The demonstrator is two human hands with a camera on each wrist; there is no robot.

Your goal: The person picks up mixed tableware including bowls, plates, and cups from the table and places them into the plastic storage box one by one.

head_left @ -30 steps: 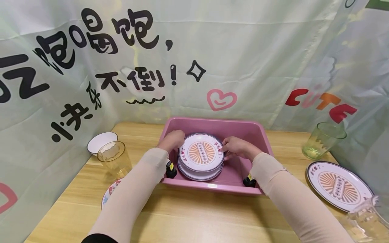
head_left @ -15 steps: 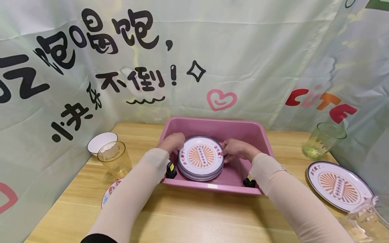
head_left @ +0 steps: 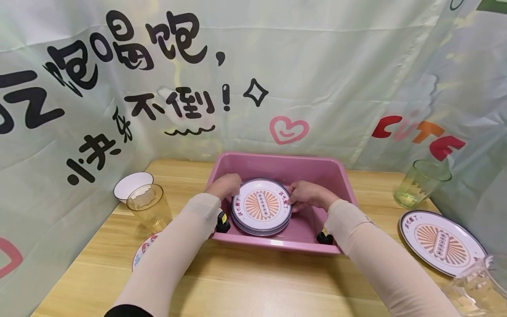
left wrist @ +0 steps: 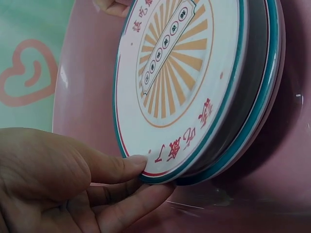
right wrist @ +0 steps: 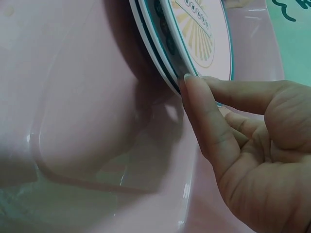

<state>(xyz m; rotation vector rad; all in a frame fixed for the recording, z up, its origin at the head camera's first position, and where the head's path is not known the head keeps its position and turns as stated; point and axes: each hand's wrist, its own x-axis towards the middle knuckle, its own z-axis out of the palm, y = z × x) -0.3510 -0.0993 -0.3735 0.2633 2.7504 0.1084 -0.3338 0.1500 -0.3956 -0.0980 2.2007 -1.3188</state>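
Note:
A white plate point(head_left: 262, 204) with a dark rim, an orange sunburst and red characters tops a stack of similar plates point(left wrist: 273, 63) inside a pink plastic tub point(head_left: 277, 243). My left hand point(head_left: 226, 185) pinches its left edge; the left wrist view shows the thumb on the upper face and fingers beneath the rim. At the opposite edge, my right hand point(head_left: 310, 193) pinches the same plate between thumb and forefinger, as the right wrist view shows. A dark gap separates the top plate from those below on the side seen in the left wrist view.
To the left stand a white bowl point(head_left: 128, 187), an amber glass point(head_left: 152, 211) and a patterned dish point(head_left: 143, 252) partly behind my sleeve. On the right are a green glass point(head_left: 420, 185), a large plate point(head_left: 441, 242) and a clear glass point(head_left: 481, 286). A printed curtain encloses the table.
The top plate has come down from above the stack to lie close over the other plates, both hands still holding its edges. The tub and other dishes have stayed put.

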